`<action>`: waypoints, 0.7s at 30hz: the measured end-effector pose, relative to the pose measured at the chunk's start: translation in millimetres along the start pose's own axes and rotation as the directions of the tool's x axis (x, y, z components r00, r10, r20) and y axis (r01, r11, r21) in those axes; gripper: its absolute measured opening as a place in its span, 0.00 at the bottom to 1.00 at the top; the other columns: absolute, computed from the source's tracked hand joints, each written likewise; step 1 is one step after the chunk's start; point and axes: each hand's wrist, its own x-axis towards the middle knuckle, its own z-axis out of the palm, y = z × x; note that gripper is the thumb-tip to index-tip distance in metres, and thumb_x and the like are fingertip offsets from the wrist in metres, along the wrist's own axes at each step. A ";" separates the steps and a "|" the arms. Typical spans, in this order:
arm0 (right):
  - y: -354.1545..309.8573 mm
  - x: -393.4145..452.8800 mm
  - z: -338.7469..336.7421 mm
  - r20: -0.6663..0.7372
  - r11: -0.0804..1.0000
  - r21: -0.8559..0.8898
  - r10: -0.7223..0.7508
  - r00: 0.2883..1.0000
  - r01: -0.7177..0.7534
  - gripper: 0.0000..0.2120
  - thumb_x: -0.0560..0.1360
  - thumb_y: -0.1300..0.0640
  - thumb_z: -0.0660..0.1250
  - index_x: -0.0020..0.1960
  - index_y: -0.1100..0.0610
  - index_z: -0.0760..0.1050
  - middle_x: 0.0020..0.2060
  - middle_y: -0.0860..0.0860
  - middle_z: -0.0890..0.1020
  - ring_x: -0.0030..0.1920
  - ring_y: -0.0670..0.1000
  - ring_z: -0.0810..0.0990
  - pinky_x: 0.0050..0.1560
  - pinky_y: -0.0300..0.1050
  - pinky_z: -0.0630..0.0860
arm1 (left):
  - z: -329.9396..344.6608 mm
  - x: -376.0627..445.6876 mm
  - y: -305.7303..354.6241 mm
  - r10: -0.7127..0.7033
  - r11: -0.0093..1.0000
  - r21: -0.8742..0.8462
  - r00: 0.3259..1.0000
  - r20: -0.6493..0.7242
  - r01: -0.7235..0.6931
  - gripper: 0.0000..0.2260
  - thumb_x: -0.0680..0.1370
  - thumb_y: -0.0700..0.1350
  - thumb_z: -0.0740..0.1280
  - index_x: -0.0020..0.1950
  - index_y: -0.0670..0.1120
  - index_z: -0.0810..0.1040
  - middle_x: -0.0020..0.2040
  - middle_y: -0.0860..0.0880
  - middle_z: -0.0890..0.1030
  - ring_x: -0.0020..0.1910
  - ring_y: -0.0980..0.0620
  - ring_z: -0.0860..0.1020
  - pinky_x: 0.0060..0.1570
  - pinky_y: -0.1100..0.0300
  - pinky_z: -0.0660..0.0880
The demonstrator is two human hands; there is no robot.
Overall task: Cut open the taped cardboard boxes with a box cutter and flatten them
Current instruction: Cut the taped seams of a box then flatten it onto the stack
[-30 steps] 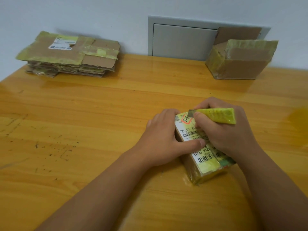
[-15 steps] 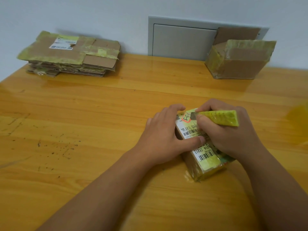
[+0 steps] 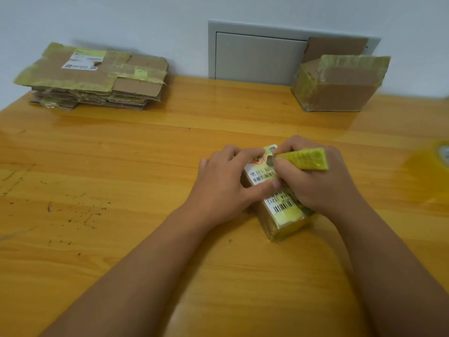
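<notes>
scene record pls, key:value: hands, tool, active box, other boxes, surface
left hand: grips the small taped box, thumb across its label
right hand: holds the yellow box cutter, blade at the box's far end
small taped box: lies on the wooden table, still closed
flattened stack: far left, by the wall
open box: far right, by the wall, not flattened

A glossy yellow wooden surface (image 3: pixel 121 166) carries a stack of flattened cardboard (image 3: pixel 92 79) at upper left, an opened box (image 3: pixel 340 88) at upper right, a small taped box (image 3: pixel 284 215) at centre, and a tape roll (image 3: pixel 435 164) at the right edge.
</notes>
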 end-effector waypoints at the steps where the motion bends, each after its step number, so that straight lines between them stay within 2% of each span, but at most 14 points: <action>1: 0.0 3.3 0.8 0.008 1.000 -0.007 -0.001 1.000 0.001 0.04 0.67 0.55 0.65 0.39 0.51 0.78 0.32 0.48 0.81 0.31 0.49 0.77 0.29 0.48 0.72 | -1.2 1.1 0.0 0.003 1.000 0.013 1.000 -0.018 -0.003 0.34 0.67 0.74 0.56 0.70 0.62 0.71 0.59 0.58 0.70 0.61 0.56 0.69 0.59 0.55 0.60; 4: 3.2 7.0 -0.6 0.016 1.000 -0.018 -0.005 1.000 0.005 0.04 0.68 0.56 0.65 0.39 0.50 0.78 0.33 0.47 0.81 0.32 0.49 0.77 0.31 0.49 0.71 | -2.9 -2.2 -0.1 0.073 0.994 0.078 0.997 0.035 -0.076 0.40 0.66 0.77 0.56 0.74 0.59 0.66 0.69 0.56 0.62 0.67 0.55 0.63 0.66 0.54 0.58; 6: 5.0 6.6 -2.3 0.016 1.000 -0.022 -0.005 1.000 0.005 0.03 0.69 0.56 0.65 0.39 0.51 0.78 0.33 0.47 0.81 0.32 0.48 0.77 0.30 0.48 0.71 | -1.5 -7.1 0.3 0.120 0.987 0.090 0.985 0.122 -0.132 0.48 0.64 0.79 0.56 0.79 0.55 0.58 0.72 0.61 0.55 0.71 0.57 0.56 0.69 0.55 0.54; 8: 4.2 6.4 -2.6 0.012 1.000 -0.021 -0.011 1.000 0.011 0.03 0.69 0.56 0.65 0.38 0.51 0.78 0.33 0.46 0.81 0.32 0.48 0.77 0.29 0.44 0.71 | -0.5 -9.1 0.7 0.123 0.986 0.090 0.979 0.162 -0.139 0.52 0.63 0.80 0.57 0.80 0.54 0.52 0.74 0.64 0.52 0.73 0.59 0.53 0.71 0.55 0.53; 10: 2.2 5.3 -2.7 0.019 0.999 -0.031 -0.028 0.999 0.029 0.03 0.69 0.56 0.65 0.39 0.52 0.77 0.33 0.45 0.81 0.32 0.48 0.77 0.28 0.40 0.69 | -1.3 -10.1 0.9 0.104 0.990 0.080 0.981 0.165 -0.118 0.52 0.63 0.80 0.58 0.80 0.55 0.50 0.75 0.64 0.50 0.74 0.58 0.52 0.73 0.54 0.54; 13: 2.6 0.8 -4.4 0.044 0.994 -0.085 -0.068 0.997 0.071 0.05 0.72 0.60 0.69 0.39 0.52 0.77 0.31 0.48 0.80 0.32 0.49 0.76 0.28 0.42 0.68 | -3.9 -12.5 1.0 0.092 0.993 0.059 0.982 0.167 -0.103 0.53 0.63 0.79 0.59 0.80 0.55 0.50 0.75 0.64 0.50 0.75 0.58 0.54 0.74 0.52 0.57; 16: 3.8 -2.6 -5.8 0.047 0.994 -0.080 -0.067 0.997 0.070 0.07 0.72 0.63 0.70 0.38 0.53 0.77 0.30 0.49 0.80 0.31 0.49 0.75 0.28 0.39 0.66 | -3.9 -13.0 2.0 0.084 0.992 0.080 0.982 0.170 -0.098 0.53 0.62 0.80 0.59 0.80 0.54 0.50 0.75 0.64 0.50 0.75 0.56 0.55 0.74 0.50 0.57; 21: -0.1 -7.3 -4.9 0.010 0.996 -0.056 -0.072 0.997 0.073 0.03 0.68 0.57 0.65 0.37 0.53 0.77 0.30 0.47 0.80 0.29 0.48 0.75 0.25 0.34 0.65 | -1.1 -14.1 0.4 0.102 0.989 0.075 0.963 0.247 -0.124 0.60 0.56 0.81 0.60 0.80 0.55 0.42 0.76 0.66 0.42 0.76 0.57 0.48 0.73 0.51 0.50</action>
